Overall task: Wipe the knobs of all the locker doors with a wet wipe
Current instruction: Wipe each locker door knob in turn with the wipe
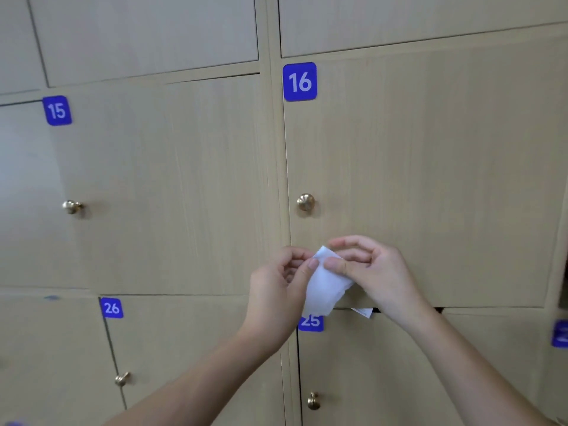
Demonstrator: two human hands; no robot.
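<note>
below the brass knob of door 16 (305,201), in the head view, we hold the wet wipe (324,284) between both hands, in front of the lower edge of that door. our left hand (278,287) pinches the wipe's left side with thumb and curled fingers; our right hand (373,270) pinches its upper right corner, fingers bent round it. the wipe hangs partly bunched and touches no knob. we judge this to be the readying step: we are spreading or refolding the cloth before a wipe. the knob of door 15 (72,206) sits well off to the left; the knob of door 26 (122,378) and the knob of door 25 (313,401) lie below. we cannot tell which knobs are already clean. next, we reckon, one hand must wrap the wipe round the nearest knob, door 16's, just above, and rub all the way round it.
</note>
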